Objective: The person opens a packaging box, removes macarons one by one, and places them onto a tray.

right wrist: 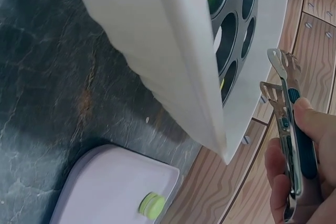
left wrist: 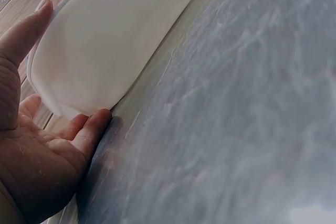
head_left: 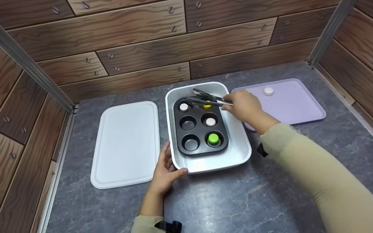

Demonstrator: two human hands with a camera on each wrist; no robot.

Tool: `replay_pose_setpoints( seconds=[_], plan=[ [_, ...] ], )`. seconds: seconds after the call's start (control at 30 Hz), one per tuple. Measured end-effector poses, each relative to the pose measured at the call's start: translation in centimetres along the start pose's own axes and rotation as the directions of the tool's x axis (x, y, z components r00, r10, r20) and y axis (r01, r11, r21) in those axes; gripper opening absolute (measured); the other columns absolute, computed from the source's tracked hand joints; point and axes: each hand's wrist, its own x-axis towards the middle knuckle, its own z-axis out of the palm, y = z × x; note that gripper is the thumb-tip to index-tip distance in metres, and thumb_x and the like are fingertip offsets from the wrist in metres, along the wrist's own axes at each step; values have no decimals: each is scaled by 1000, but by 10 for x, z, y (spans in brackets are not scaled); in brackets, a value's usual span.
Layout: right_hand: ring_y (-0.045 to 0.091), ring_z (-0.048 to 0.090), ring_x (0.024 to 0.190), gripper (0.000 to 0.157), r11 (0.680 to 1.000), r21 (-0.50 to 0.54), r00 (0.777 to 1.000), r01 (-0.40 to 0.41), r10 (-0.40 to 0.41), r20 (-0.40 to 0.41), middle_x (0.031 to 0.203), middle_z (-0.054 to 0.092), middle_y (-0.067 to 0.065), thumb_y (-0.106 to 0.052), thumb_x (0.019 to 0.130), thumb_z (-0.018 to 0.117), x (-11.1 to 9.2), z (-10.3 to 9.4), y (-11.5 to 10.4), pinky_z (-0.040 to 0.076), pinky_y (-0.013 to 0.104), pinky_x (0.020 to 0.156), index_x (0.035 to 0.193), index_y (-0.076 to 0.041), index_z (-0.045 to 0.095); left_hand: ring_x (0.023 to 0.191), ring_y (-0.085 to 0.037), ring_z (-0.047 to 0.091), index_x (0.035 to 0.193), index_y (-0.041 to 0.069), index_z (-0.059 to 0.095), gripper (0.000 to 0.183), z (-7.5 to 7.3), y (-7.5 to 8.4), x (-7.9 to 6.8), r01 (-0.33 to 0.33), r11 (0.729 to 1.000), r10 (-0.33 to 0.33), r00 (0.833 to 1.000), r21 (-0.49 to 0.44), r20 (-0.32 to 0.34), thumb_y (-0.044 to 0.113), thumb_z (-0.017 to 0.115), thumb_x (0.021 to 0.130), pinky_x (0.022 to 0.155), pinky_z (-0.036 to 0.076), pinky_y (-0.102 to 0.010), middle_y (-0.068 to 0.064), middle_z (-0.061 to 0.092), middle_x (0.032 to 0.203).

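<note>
My right hand (head_left: 247, 106) grips metal tongs (right wrist: 304, 148) over the far end of a dark muffin pan (head_left: 201, 133). In the right wrist view the tongs' ends stand apart with nothing between them. The pan lies inside a deep white tub (head_left: 238, 150). Its cups hold two pale round pieces (head_left: 210, 122), a green one (head_left: 213, 138) and a yellow one (head_left: 207, 105), partly covered by the tongs; two cups are empty. My left hand (head_left: 164, 174) rests at the tub's near left corner, thumb along the rim and fingers against the outer wall (left wrist: 105, 51).
Left of the tub lies a flat white lid-like panel (head_left: 126, 145). To the right a lavender tray (head_left: 291, 106) bears a pale round piece (head_left: 268, 91) and a green one (right wrist: 152, 205). Wood-patterned walls (head_left: 141, 42) enclose the grey marbled table (head_left: 231, 200).
</note>
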Motion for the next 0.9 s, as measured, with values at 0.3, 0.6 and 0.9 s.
replay_pose_setpoints(
  seconds=[0.3, 0.6, 0.9],
  plan=[
    [44, 69, 108, 36, 999, -35, 999, 4, -3, 41, 115, 76, 19, -32, 100, 75, 5, 0, -6, 53, 63, 86, 126, -8, 77, 142, -48, 46, 168, 3, 15, 118, 0, 2, 0, 3, 1000, -3, 1000, -2, 1, 2, 93, 79, 106, 52, -44, -34, 38, 159],
    [43, 69, 100, 24, 999, -32, 999, 43, -42, 34, 103, 77, 16, -27, 99, 76, 11, 7, -15, 53, 59, 82, 112, -8, 79, 141, -47, 47, 168, 3, 14, 119, 0, 1, -1, 15, 1000, -15, 1000, -5, -5, 0, 92, 79, 105, 52, -45, -33, 40, 156],
    [40, 71, 96, 22, 998, -47, 997, 52, -49, 63, 100, 78, 14, -25, 99, 74, 20, 12, -25, 54, 57, 80, 107, -6, 80, 142, -47, 47, 168, 3, 15, 119, 2, 3, 0, 14, 1000, -14, 1000, -9, -18, -1, 92, 78, 106, 52, -46, -33, 41, 156]
  ],
)
